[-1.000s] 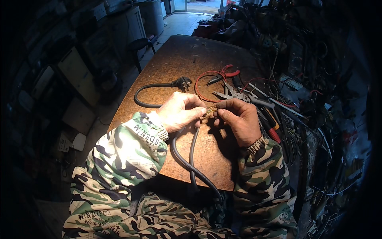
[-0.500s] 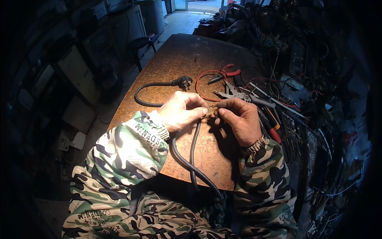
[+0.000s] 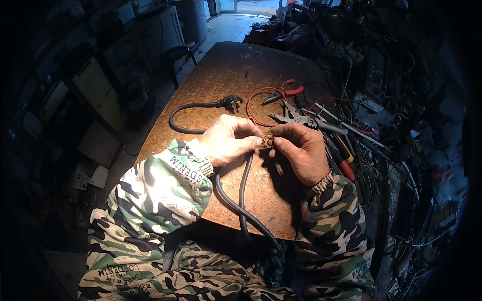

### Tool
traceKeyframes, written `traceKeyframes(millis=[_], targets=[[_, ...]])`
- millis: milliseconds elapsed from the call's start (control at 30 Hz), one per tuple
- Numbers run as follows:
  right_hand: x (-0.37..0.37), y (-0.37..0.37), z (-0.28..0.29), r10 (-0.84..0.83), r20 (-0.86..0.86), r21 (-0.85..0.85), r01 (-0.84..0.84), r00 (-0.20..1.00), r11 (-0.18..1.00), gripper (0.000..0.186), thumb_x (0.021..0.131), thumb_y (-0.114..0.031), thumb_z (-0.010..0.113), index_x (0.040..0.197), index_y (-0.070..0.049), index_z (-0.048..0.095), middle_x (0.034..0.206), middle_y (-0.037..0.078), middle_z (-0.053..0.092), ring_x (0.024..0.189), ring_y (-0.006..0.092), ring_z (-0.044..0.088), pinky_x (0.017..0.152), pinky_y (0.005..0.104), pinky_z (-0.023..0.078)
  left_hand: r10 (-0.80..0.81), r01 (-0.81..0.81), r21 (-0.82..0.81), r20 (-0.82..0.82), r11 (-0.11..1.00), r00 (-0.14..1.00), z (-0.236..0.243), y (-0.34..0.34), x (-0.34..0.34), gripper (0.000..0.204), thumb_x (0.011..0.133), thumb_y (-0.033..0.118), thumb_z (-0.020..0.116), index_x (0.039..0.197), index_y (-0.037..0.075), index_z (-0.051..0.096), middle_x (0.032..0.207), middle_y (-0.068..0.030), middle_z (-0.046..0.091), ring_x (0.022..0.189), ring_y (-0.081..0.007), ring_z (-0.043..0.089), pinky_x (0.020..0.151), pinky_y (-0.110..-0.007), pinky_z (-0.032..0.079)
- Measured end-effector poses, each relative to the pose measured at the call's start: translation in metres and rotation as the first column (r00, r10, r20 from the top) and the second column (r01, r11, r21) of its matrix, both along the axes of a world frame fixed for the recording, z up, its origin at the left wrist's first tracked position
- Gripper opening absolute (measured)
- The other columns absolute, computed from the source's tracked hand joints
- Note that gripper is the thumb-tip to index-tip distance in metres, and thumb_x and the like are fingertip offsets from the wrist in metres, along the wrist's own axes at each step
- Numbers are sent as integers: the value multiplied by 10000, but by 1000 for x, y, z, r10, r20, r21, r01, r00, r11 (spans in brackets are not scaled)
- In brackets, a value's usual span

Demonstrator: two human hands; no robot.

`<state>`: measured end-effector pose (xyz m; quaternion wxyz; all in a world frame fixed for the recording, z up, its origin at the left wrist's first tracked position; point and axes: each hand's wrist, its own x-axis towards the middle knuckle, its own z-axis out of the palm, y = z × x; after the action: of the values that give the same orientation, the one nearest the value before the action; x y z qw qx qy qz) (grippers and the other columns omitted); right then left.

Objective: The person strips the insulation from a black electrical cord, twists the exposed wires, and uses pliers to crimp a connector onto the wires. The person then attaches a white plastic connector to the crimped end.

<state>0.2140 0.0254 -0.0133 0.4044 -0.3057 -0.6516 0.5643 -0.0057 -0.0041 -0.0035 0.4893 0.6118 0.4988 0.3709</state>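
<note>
Pinching the bared cable end point(image 3: 266, 141) between my left hand point(image 3: 228, 140) and right hand point(image 3: 296, 150) just above the tabletop point(image 3: 226, 75); best keep both grips tight and close so the strands don't splay.

Left hand point(image 3: 228, 140) and right hand point(image 3: 298, 150) together over brown table point(image 3: 226, 70), fingertips pinching stripped wire ends point(image 3: 266, 141) of grey cable point(image 3: 243, 185). Cable doubled, running back off near table edge. Black plug point(image 3: 231, 103) with cord lying beyond left hand. Red wire point(image 3: 253, 103), red-handled pliers point(image 3: 283, 91) and grey pliers point(image 3: 293, 118) beyond right hand. Screwdrivers point(image 3: 344, 158) just right of it.
</note>
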Motion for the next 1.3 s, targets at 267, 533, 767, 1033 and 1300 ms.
traceKeyframes(millis=[267,533,767,1033,1300], targets=[[5,2,5,-211,-1,-20,211,977,977,210,961,26,576,1147,105,634,954,147,715,757,152,685,684,267,577,59,-47,83,-146,995,988,-1,2,-3,234,893,186,733,1031,-1,756,920,-111,762,875,-167,711,834,-323,560],[13,16,-9,-475,181,360,392,861,847,184,913,-39,617,1043,68,692,867,174,736,784,220,733,699,335,573,59,-57,36,-58,998,997,0,1,1,165,959,104,702,1055,-30,710,737,-27,671,570,-69,586,509,-220,459],[6,5,0,-446,268,477,284,854,831,162,861,-15,643,996,55,699,919,219,735,832,296,749,733,353,581,75,-75,5,-78,997,994,-1,2,1,175,962,106,701,1061,-39,711,745,-45,680,578,-81,602,518,-228,482],[5,3,-1,-357,276,464,202,892,862,194,834,-26,656,1003,56,704,932,227,729,860,333,743,757,373,585,69,-69,-2,-85,998,994,0,2,1,192,954,123,708,1067,-31,720,775,-59,704,592,-91,622,531,-250,501],[10,3,6,-328,437,549,40,838,835,236,785,-20,686,1005,62,705,907,221,693,802,363,711,725,404,569,82,-83,-22,-73,996,994,-1,3,-1,214,944,144,711,1081,-18,730,813,-83,733,592,-104,642,534,-274,517]])
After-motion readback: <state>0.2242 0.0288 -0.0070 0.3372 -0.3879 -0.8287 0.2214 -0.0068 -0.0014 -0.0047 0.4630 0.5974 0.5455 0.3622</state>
